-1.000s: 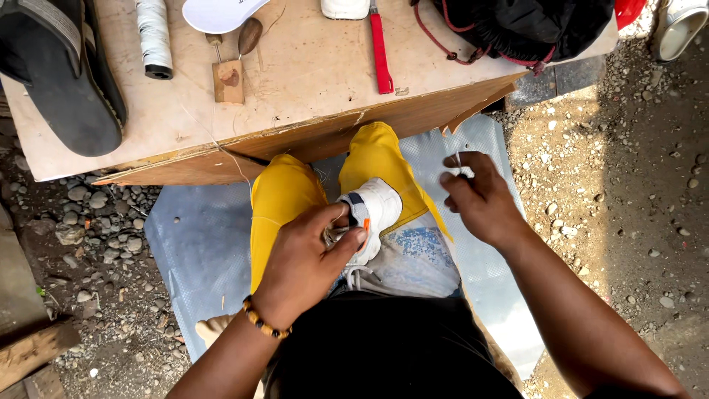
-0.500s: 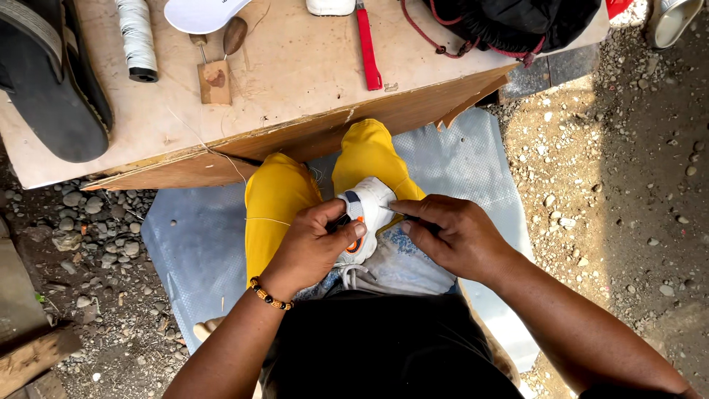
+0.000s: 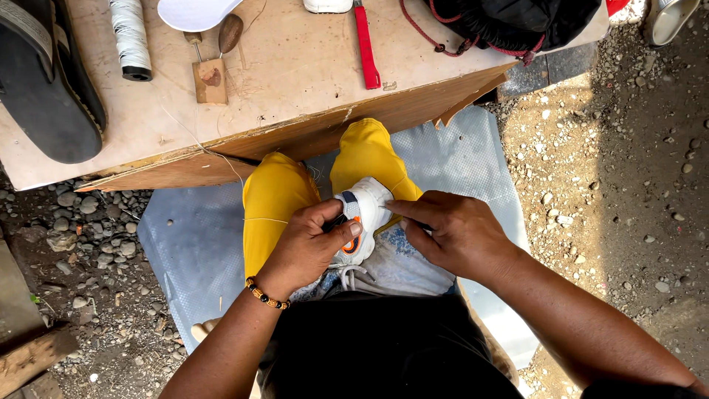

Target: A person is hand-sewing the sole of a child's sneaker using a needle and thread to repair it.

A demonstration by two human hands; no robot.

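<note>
My left hand (image 3: 306, 247) has its fingers clamped round a small white shoe (image 3: 362, 214) held in my lap, over yellow trousers (image 3: 275, 199). Right hand (image 3: 458, 233) pinches the shoe's edge. Wooden worktop (image 3: 295, 81) ahead carries a thread spool (image 3: 131, 37).

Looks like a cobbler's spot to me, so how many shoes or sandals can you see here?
2 for certain: a white sneaker held on the lap by the left hand and right hand, and a black sandal on the board's left end. Cut-off white items at the top edge may be more.
</note>
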